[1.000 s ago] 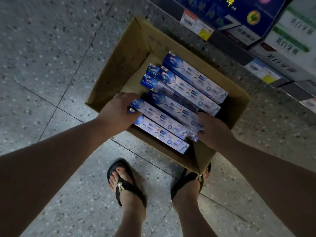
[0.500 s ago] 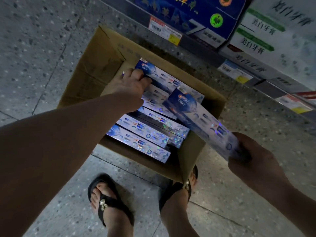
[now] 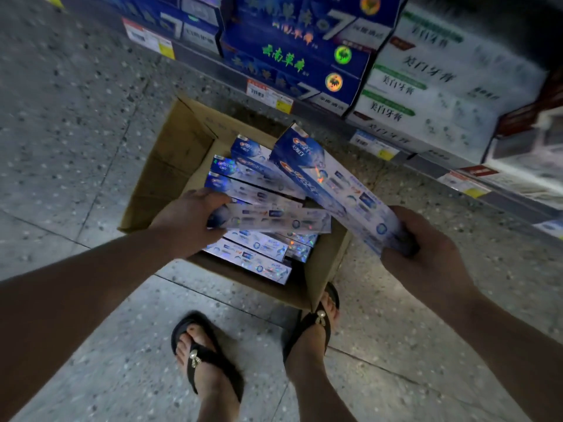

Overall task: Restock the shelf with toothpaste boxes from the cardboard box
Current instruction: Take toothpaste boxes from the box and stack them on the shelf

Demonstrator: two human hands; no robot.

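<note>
An open cardboard box stands on the floor with several blue and silver toothpaste boxes lying inside. My left hand grips the near end of one toothpaste box and holds it lifted above the stack. My right hand grips the near end of another toothpaste box, maybe two stacked, raised over the carton's right side and pointing toward the shelf. The low shelf runs across the top of the view.
The shelf holds dark blue toothpaste cartons and white ones, with price tags along its front rail. My feet in black sandals stand just in front of the cardboard box on the speckled floor.
My left hand came back from the far toothpaste boxes and lifted one out of the stack. My right hand stays raised with its box. The view has tilted up toward the shelf.
</note>
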